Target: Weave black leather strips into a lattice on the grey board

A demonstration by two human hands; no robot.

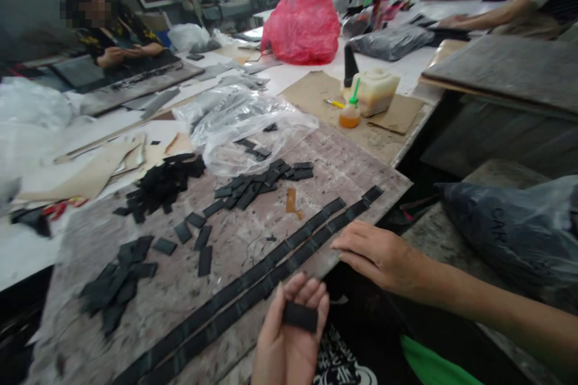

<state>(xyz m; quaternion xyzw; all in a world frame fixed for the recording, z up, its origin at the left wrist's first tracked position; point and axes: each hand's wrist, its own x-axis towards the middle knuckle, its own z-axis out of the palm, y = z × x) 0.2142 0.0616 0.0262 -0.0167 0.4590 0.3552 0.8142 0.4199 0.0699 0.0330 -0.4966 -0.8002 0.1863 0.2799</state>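
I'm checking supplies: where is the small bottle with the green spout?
In the head view, the small bottle is right of centre, on the brown sheet, in front of the larger pale container and beside the yellow tool.

A stained board (pixel 165 298) is carrying two rows of black strips (pixel 271 260), which are running side by side along its near edge toward its right corner. By the far edge, a heap of black scraps (pixel 167 180) is sitting left of a clear plastic bag (pixel 244 111), and a pile of flat black pieces (pixel 253 183) is spreading just in front of the bag. An orange piece (pixel 291 200) is lying between that pile and the rows, loose black rectangles (pixel 205 260) are dotting the middle, and another pile (pixel 120 280) is resting near the left edge.
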